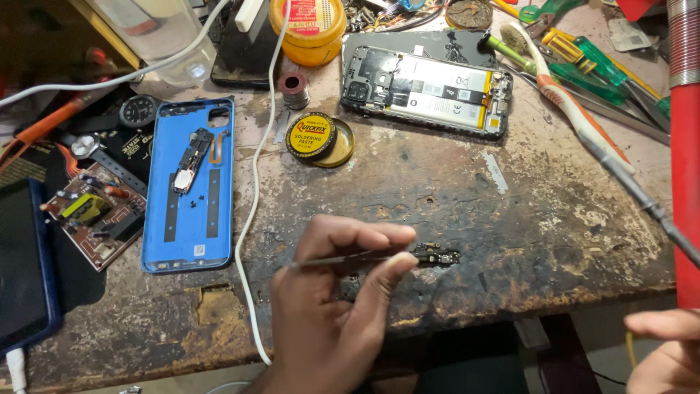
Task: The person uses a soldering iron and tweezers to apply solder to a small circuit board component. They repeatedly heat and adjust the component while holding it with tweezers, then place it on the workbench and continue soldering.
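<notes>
The left hand (pixel 332 306) pinches a pair of tweezers (pixel 343 257) between thumb and fingers, the tips gripping a small black circuit board (pixel 437 256) just right of the fingertips, on the worn wooden bench (pixel 525 219). The right hand (pixel 667 350), well to the right at the frame's corner, is loosely curled around a soldering iron (pixel 620 168) whose shaft slants up and away. Beyond the left hand lie an opened phone (pixel 426 91), a solder paste tin (pixel 310 135) and a blue back cover (pixel 189 182).

We are looking steeply down from the head camera onto a worn workbench (pixel 510 219), close in. The bench's far edge is lying toward twelve o'clock, its near edge toward six. Only this one view is showing the scene.
</notes>
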